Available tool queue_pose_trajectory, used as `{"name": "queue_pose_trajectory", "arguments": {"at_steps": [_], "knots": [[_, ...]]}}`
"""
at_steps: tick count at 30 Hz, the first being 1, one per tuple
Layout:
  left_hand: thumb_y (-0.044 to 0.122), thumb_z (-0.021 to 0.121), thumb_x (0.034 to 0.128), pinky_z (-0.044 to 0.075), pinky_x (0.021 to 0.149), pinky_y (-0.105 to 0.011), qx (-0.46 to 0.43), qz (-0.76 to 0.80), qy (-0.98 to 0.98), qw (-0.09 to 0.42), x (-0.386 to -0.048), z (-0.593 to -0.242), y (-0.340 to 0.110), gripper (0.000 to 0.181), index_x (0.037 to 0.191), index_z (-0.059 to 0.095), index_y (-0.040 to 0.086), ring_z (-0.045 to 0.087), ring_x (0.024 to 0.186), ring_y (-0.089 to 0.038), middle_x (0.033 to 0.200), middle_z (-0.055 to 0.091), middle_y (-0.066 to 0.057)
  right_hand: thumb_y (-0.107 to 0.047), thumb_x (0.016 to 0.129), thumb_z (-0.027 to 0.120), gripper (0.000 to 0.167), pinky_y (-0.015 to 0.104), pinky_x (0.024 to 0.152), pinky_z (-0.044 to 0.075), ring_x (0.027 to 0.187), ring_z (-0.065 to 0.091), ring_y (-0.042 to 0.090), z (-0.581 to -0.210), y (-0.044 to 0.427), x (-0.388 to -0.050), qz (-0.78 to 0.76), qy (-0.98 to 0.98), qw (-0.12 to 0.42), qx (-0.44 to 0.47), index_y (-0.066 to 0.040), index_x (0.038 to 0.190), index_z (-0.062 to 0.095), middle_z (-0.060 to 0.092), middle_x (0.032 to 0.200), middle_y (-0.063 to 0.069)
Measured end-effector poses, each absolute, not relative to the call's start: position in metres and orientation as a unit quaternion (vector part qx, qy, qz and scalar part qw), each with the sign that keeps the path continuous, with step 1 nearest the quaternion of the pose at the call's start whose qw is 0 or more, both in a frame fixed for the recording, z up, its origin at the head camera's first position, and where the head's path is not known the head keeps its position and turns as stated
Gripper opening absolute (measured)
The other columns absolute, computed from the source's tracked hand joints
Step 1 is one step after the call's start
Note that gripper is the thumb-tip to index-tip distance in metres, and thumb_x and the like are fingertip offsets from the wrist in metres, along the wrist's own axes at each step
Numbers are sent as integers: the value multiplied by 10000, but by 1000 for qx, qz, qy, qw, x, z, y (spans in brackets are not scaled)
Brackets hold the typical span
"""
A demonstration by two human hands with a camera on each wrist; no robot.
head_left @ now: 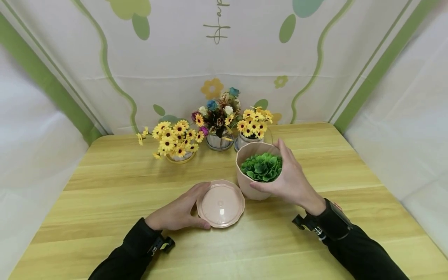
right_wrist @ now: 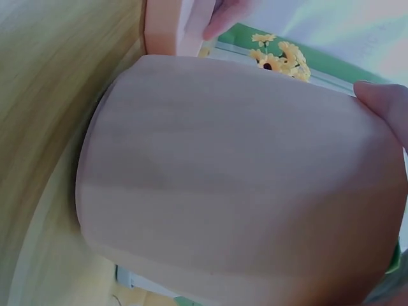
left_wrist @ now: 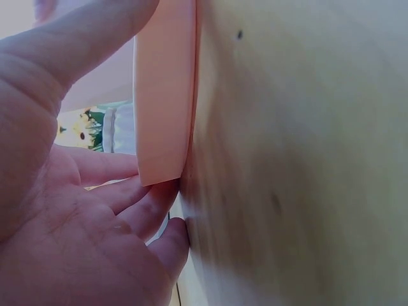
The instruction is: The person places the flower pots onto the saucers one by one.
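A shallow pink saucer (head_left: 221,204) with a scalloped edge lies on the table near the middle. My left hand (head_left: 178,208) holds it from the left, thumb at the near edge and fingers round the far side. In the left wrist view, the saucer's side wall (left_wrist: 164,95) sits between thumb and fingers. Just behind and right of it stands a pink flowerpot (head_left: 253,190) with a green leafy plant (head_left: 263,167) inside. My right hand (head_left: 294,181) grips the pot across its right side, thumb in front and fingers at the back. The pot's wall (right_wrist: 236,172) fills most of the right wrist view.
Behind stand three small potted artificial plants: yellow daisies (head_left: 175,138) at left, mixed flowers (head_left: 218,116) in the middle, and more yellow daisies (head_left: 254,122) just behind the pink pot. The wooden table (head_left: 115,194) ends at a printed cloth backdrop (head_left: 224,58).
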State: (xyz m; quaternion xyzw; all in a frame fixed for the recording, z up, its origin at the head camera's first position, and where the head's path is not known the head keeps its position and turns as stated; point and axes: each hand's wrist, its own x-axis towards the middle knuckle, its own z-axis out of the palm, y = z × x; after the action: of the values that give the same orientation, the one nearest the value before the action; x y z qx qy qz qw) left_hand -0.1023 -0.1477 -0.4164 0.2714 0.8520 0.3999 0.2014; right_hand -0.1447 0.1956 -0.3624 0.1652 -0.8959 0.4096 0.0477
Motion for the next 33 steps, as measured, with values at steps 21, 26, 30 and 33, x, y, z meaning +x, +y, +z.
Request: {"name": "queue_pose_trajectory", "arguments": {"at_steps": [21,26,30,33], "knots": [[385,874,880,231,1305,-648,278,403,850,196,-101,-414,-148,1141,1684,156,12,190,1629,-396,1747,189,-209,-404,690,1005,1395,713,1239,325,1550,345,440,-341,190,-136,414,-892,63,172,-96,1704,98,291,1703,204],[369,883,874,254,1295,-650,287,407,846,189,-101,-414,-148,1127,1679,177,17,230,1618,-376,1733,230,-194,-371,706,1002,1365,696,1261,306,1576,315,414,-335,183,-131,422,-884,67,189,-118,1706,108,292,1708,186],[366,882,876,278,1285,-647,292,409,845,184,-101,-414,-148,1114,1681,187,34,258,1608,-362,1726,252,-180,-359,691,1011,1394,698,1272,280,1594,293,384,-332,175,-127,430,-877,63,203,-148,1713,85,279,1722,152],[372,877,881,283,1285,-639,297,408,844,181,-102,-414,-148,1108,1686,185,55,268,1606,-354,1727,256,-167,-347,661,1027,1449,709,1269,270,1594,294,384,-330,168,-124,437,-872,59,213,-165,1717,51,260,1733,149]]}}
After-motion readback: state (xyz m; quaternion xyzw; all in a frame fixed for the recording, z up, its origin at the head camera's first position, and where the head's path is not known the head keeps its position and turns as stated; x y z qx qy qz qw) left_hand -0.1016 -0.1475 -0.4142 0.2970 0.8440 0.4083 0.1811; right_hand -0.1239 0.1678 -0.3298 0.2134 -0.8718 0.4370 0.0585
